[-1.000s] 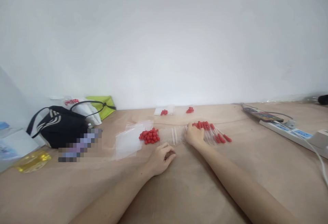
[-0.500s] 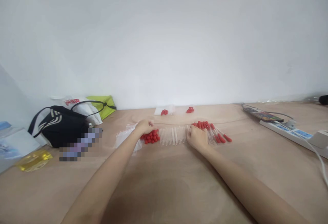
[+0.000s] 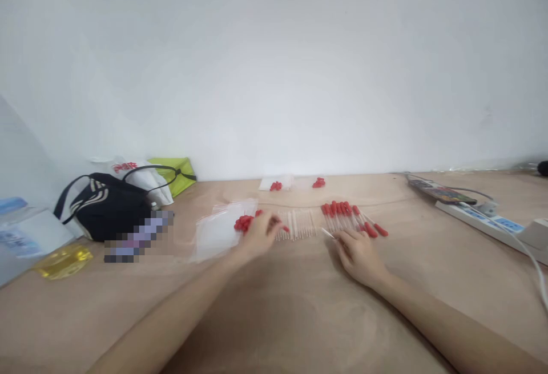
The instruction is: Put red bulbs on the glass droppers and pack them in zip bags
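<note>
My left hand (image 3: 262, 232) is closed in a pinch on a small red rubber bulb (image 3: 285, 228). Between the fingers of my right hand (image 3: 357, 254) is a thin clear tube (image 3: 327, 233), its end pointing left toward the bulb; the two are apart. A row of similar clear tubes (image 3: 299, 224) lies between my hands. Partly behind my left hand is a pile of loose red bulbs (image 3: 243, 223). Beyond my right hand lie several droppers (image 3: 341, 209), clear tubes with red bulbs on their ends.
Clear zip bags (image 3: 218, 231) lie left of the bulb pile. Two small groups of red bulbs (image 3: 276, 186) rest on bags near the wall. A black bag (image 3: 113, 205) and a yellow pouch (image 3: 64, 261) are at left. At right are a phone (image 3: 449, 193) and a power strip (image 3: 483, 220).
My left hand has moved right from the bulb pile, now with a red bulb. My right hand has drawn back from the row, right and nearer, with a tube in its fingers.
</note>
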The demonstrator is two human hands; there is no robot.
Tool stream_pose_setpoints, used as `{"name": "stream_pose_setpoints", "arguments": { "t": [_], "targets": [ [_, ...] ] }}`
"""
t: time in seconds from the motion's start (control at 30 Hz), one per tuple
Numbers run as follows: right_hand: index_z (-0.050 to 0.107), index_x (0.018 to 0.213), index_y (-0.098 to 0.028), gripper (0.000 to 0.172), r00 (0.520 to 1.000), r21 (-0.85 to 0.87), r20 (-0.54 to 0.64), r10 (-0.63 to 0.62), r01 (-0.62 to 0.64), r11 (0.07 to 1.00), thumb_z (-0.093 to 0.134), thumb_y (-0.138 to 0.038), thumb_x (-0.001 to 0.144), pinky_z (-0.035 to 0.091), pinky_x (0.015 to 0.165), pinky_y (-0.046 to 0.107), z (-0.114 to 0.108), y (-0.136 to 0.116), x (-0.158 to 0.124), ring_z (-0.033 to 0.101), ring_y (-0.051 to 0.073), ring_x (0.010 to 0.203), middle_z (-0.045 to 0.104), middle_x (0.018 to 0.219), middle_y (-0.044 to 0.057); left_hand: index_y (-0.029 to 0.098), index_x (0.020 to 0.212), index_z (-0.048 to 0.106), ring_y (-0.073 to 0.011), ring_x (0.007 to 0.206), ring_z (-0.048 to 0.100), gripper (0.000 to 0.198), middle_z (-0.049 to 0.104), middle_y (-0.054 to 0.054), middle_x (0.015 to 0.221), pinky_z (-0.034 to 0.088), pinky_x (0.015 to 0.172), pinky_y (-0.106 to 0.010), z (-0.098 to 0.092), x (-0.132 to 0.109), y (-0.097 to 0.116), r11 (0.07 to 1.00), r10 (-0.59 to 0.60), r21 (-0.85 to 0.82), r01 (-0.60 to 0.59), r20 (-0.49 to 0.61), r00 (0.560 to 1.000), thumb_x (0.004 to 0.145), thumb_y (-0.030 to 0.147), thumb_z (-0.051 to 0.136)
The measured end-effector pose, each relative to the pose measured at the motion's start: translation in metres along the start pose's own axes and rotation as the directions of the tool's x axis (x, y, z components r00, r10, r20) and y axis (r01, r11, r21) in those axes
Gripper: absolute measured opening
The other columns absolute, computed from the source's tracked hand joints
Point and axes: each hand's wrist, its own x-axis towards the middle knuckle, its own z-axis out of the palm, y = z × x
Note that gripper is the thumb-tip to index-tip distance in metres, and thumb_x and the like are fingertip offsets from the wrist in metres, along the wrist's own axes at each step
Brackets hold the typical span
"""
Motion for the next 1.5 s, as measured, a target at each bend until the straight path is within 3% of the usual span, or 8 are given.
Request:
{"name": "stream_pose_setpoints", "arguments": {
  "t": [0.1, 0.23, 0.4, 0.5, 0.8, 1.1, 1.27, 1.5],
  "targets": [
    [0.057, 0.085, -0.018, 0.024, 0.997, 0.012, 0.058, -0.046, 0.045, 0.999, 0.033, -0.02, 0.084, 0.028, 0.063, 0.029, 0.0, -0.005, 0.001, 0.051, 0.015, 0.066, 0.058, 0.077, 0.004, 0.017, 0.076, 0.052, -0.013, 0.062, 0.058, 0.004, 0.061, 0.0, 0.07, 0.045, 0.059, -0.023, 0.024, -0.032, 0.007, 0.979, 0.181, -0.101, -0.175, 0.059, 0.982, 0.075, 0.016, 0.049],
    [0.056, 0.085, -0.018, 0.023, 0.986, 0.048, 0.128, -0.106, 0.101, 0.994, 0.033, -0.02, 0.085, 0.028, 0.065, 0.03, -0.002, -0.01, 0.001, 0.051, 0.015, 0.068, 0.057, 0.078, 0.004, 0.016, 0.089, 0.052, -0.0148, 0.071, 0.056, 0.025, 0.058, -0.003, 0.078, 0.046, 0.064, -0.025, 0.038, -0.044, 0.0, 0.971, 0.219, -0.106, -0.213, 0.045, 0.975, 0.066, 0.009, 0.052],
    [0.057, 0.085, -0.018, 0.023, 0.975, 0.115, 0.153, -0.163, 0.146, 0.983, 0.034, -0.022, 0.085, 0.03, 0.067, 0.03, -0.003, -0.012, 0.001, 0.051, 0.015, 0.07, 0.058, 0.079, 0.005, 0.017, 0.086, 0.062, -0.0153, 0.072, 0.054, 0.02, 0.056, -0.004, 0.084, 0.045, 0.065, -0.025, 0.039, -0.037, -0.004, 0.977, 0.21, -0.068, -0.204, 0.091, 0.973, 0.068, 0.027, 0.062],
    [0.056, 0.083, -0.018, 0.023, 0.972, 0.161, 0.175, -0.154, 0.126, 0.979, 0.034, -0.023, 0.086, 0.031, 0.068, 0.031, -0.004, -0.015, 0.002, 0.051, 0.015, 0.071, 0.058, 0.078, 0.005, 0.017, 0.076, 0.064, -0.0129, 0.068, 0.053, 0.009, 0.056, -0.002, 0.078, 0.042, 0.062, -0.023, 0.04, -0.037, -0.002, 0.974, 0.221, -0.081, -0.213, 0.1, 0.97, 0.075, 0.023, 0.056],
    [0.055, 0.084, -0.02, 0.018, 0.97, 0.239, 0.191, -0.149, 0.101, 0.966, 0.037, -0.021, 0.085, 0.032, 0.068, 0.029, -0.008, -0.029, 0.0, 0.052, 0.013, 0.068, 0.059, 0.076, 0.001, 0.018, 0.078, 0.054, -0.0117, 0.06, 0.049, 0.006, 0.056, 0.003, 0.067, 0.037, 0.058, -0.021, 0.04, -0.036, -0.001, 0.975, 0.218, -0.076, -0.21, 0.124, 0.968, 0.08, 0.02, 0.048],
    [0.055, 0.087, -0.02, 0.018, 0.962, 0.303, 0.193, -0.194, 0.129, 0.944, 0.038, -0.023, 0.086, 0.031, 0.07, 0.03, -0.005, -0.026, 0.002, 0.052, 0.012, 0.068, 0.06, 0.078, 0.001, 0.017, 0.081, 0.055, -0.0118, 0.06, 0.052, 0.014, 0.059, 0.002, 0.069, 0.038, 0.057, -0.02, 0.04, -0.038, 0.002, 0.977, 0.205, -0.099, -0.19, 0.168, 0.964, 0.084, 0.024, 0.043],
    [0.055, 0.082, -0.018, 0.017, 0.959, 0.287, 0.164, -0.231, 0.177, 0.941, 0.039, -0.022, 0.085, 0.03, 0.069, 0.028, -0.002, -0.028, 0.003, 0.05, 0.012, 0.065, 0.057, 0.072, 0.001, 0.019, 0.088, 0.06, -0.0145, 0.074, 0.057, 0.021, 0.065, -0.001, 0.082, 0.041, 0.067, -0.022, 0.036, -0.038, 0.005, 0.964, 0.246, -0.147, -0.22, 0.196, 0.949, 0.087, 0.024, 0.039],
    [0.059, 0.086, -0.02, 0.02, 0.948, 0.267, 0.158, -0.275, 0.227, 0.937, 0.039, -0.022, 0.086, 0.027, 0.069, 0.028, -0.001, -0.027, 0.006, 0.05, 0.011, 0.064, 0.058, 0.072, 0.0, 0.018, 0.081, 0.062, -0.0139, 0.071, 0.057, 0.022, 0.064, -0.001, 0.076, 0.041, 0.066, -0.022, 0.034, -0.037, 0.005, 0.959, 0.273, -0.134, -0.248, 0.213, 0.938, 0.085, 0.022, 0.041]
  ]
}}
